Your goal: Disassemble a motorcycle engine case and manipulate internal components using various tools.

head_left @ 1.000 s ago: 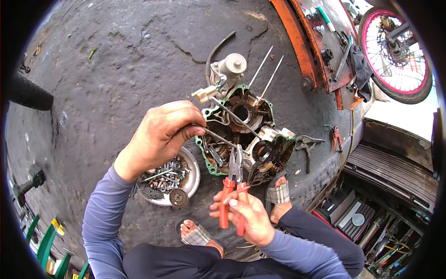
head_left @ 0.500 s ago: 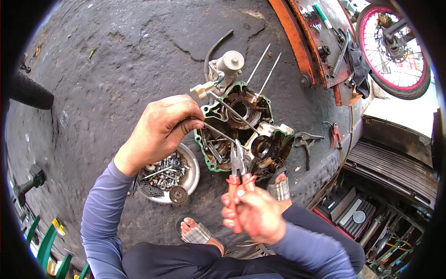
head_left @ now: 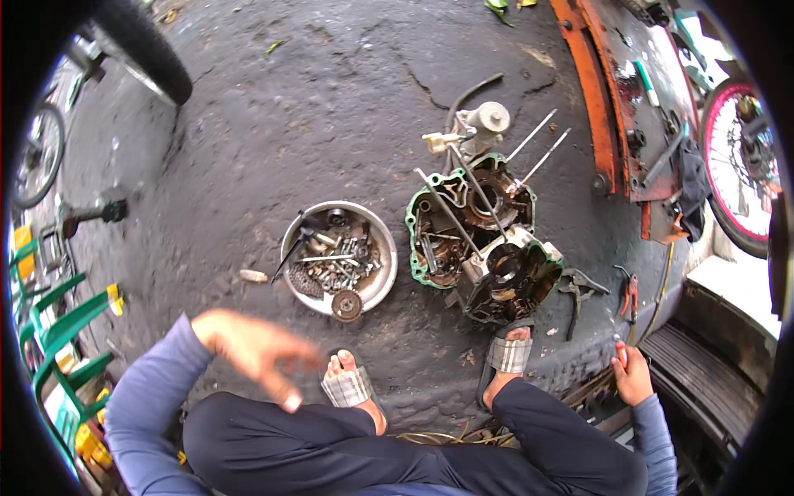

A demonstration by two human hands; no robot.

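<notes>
My left hand (head_left: 258, 351) hangs over my left knee, its fingers apart and partly blurred, with nothing in it. Far to the right, my right hand (head_left: 633, 379) is closed around red-handled pliers (head_left: 620, 350); only a small red and metal part shows above the fist. Between my feet and the far floor stands an opened engine crankcase (head_left: 523, 240) with green gasket edges. Two long metal studs (head_left: 451, 213) slant up from it, and two more point away at its far side. A cylindrical motor part (head_left: 490, 118) with a hose sits behind. Neither hand touches the engine.
Left of the engine, a round metal bowl (head_left: 390, 277) holds bolts, a chain and a gear. A small cylindrical piece (head_left: 253, 275) lies beside it. Grey pliers (head_left: 583, 285) and another red-handled tool (head_left: 630, 293) lie at right, near an orange metal stand (head_left: 585, 74) and a tool drawer.
Both hands have left the engine: the left let go of a stud and drew back, the right carried the pliers off to the right. The view has shifted left.
</notes>
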